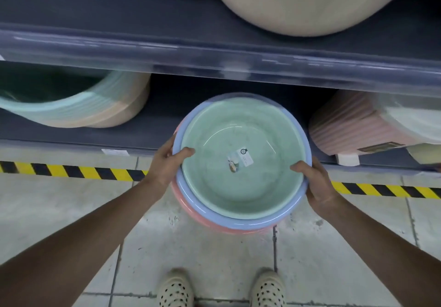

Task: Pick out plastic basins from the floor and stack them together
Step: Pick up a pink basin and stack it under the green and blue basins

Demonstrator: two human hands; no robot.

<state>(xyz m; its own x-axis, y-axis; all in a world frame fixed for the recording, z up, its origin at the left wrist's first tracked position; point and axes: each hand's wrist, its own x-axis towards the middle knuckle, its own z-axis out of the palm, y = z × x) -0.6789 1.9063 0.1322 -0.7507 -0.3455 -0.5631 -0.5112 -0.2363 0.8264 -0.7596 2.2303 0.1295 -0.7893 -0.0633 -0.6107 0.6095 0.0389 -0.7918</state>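
Now, basins point(236, 220) stacked before the shelf point(71, 137).
My left hand point(167, 164) and right hand point(316, 185) grip the green basin point(241, 137)'s rim.

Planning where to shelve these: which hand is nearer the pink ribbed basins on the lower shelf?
Right. The right hand grips the rim of the green basin, just in front of the pink ribbed basins; the left hand grips the opposite rim, farther away.

My left hand point(164, 163) and right hand point(317, 185) are bare, as are both forearms from the fingers back to the frame edge. Well below my fingers I wear a pair of cream clogs point(175, 287), the uppers dotted with dark round holes.
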